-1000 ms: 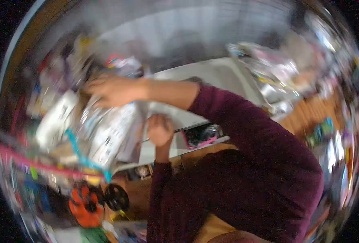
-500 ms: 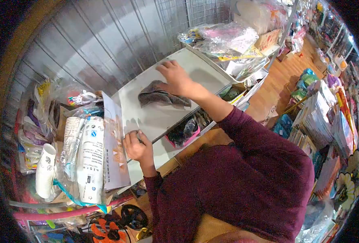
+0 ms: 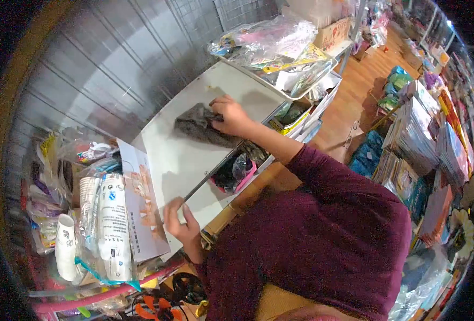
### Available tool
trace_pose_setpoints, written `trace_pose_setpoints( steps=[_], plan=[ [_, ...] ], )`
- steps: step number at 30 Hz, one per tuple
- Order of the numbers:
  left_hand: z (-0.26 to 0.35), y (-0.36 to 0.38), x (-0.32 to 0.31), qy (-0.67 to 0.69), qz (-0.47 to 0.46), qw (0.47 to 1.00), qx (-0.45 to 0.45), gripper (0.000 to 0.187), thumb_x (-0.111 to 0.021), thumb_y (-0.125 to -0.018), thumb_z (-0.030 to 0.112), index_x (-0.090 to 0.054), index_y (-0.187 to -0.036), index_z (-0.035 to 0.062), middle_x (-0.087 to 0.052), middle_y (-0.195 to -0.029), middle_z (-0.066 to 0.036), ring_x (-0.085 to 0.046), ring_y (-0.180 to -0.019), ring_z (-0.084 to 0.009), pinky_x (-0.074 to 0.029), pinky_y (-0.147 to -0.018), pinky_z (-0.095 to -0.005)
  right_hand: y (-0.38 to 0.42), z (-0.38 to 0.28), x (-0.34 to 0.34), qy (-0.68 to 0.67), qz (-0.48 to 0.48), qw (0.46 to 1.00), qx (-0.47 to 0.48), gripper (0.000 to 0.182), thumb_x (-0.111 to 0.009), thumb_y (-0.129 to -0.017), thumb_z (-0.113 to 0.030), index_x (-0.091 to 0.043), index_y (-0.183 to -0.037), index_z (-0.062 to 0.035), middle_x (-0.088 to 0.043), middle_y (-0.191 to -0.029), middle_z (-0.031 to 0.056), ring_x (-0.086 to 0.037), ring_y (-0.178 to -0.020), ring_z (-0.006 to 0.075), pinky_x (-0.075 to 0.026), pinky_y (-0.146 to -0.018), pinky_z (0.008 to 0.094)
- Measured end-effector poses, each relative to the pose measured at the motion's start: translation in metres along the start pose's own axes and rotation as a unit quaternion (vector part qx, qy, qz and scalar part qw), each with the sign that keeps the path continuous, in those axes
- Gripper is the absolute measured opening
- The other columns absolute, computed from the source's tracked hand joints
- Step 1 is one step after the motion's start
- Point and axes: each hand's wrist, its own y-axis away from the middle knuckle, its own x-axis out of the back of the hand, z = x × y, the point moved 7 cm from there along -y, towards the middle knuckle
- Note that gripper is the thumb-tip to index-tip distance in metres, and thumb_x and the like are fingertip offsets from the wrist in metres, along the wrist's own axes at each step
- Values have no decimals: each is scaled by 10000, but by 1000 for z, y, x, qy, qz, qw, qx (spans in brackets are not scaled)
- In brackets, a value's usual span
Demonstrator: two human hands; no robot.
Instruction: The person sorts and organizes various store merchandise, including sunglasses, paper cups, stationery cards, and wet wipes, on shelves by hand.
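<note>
One grey cloth [image 3: 194, 125] bunched on a white shelf [image 3: 154, 147]

The right hand [image 3: 229, 115] pinches the cloth's near side between thumb and fingers, over the middle of the shelf. At the front edge, the left hand [image 3: 181, 222] has thumb and fingers parted beside a dark strip [image 3: 210, 175]; whether they grip it, I cannot tell. Wrapped paper cups [image 3: 114, 230] sit next to a printed cardboard panel [image 3: 143, 198].

Grey cloth [image 3: 197, 125] part-hidden behind right hand [image 3: 230, 116]
</note>
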Motion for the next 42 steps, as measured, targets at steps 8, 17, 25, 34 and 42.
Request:
trace_pose_setpoints(
  steps=[8,17,25,34,42],
  plan=[
    [-64,110,120,-74,31,971,227,148,-556,-853,76,-633,-902,-40,-644,-855,-152,-596,-760,-246,-473,-742,-329,-1,4,-19,-187,-34,982,-10,375,-670,-571,-85,-596,-930,-5,-591,-987,180,-561,-910,350,-461,-815,414],
    [-97,94,172,-94,182,947,245,198,-501,-861,92,-585,-983,-40,-606,-965,-163,-568,-849,-237,-451,-780,-324,3,-3,-22,-209,-34,977,16,301,-635,-563,-52,-559,-847,14,-576,-839,205,-561,-812,385,-460,-739,420],
    [-199,124,205,18,231,887,401,235,-455,-884,122,-542,-1035,-38,-573,-1014,-169,-536,-909,-241,-418,-818,-330,4,-4,-6,-212,-92,969,-85,342,-586,-615,-17,-478,-940,-23,-539,-782,189,-551,-757,304,-436,-722,357],
    [-241,124,184,134,197,838,491,278,-404,-910,155,-493,-1093,-35,-536,-1069,-176,-499,-976,-245,-380,-861,-337,0,-1,-8,-207,-74,975,-35,379,-505,-627,17,-523,-1004,-15,-562,-814,157,-567,-812,241,-431,-767,301],
    [-191,81,140,-2,310,896,317,317,-359,-933,184,-449,-1145,-33,-503,-1118,-182,-467,-1036,-248,-346,-898,-343,-5,-9,-3,-230,-104,967,-40,341,-478,-626,21,-537,-961,-1,-567,-828,142,-561,-830,213,-421,-789,286]
  ],
)
